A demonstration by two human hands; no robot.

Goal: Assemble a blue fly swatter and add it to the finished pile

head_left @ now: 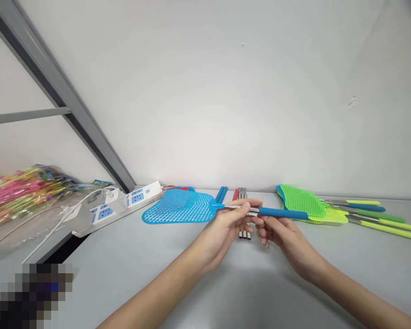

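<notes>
The left hand (231, 221) has the blue fly swatter (192, 208) pinched at its metal shaft, thumb laid along the top and fingers reaching beneath and beyond it. The right hand (282, 230) is half curled, its thumb and fingertips drawn together just under the blue handle (282, 213); whether they grip it cannot be told. The left forearm slants up and rightward from the bottom edge, while the right one comes up and leftward from the lower right corner, so the hands nearly meet. The swatter lies level between them above the grey table (198, 260), its mesh head pointing left and its handle right. Metal tubes (244, 236) lie partly hidden behind the hands, near a pair of blue grips (221, 195). Well right of the left hand, green and yellow swatters (303, 201) are piled.
</notes>
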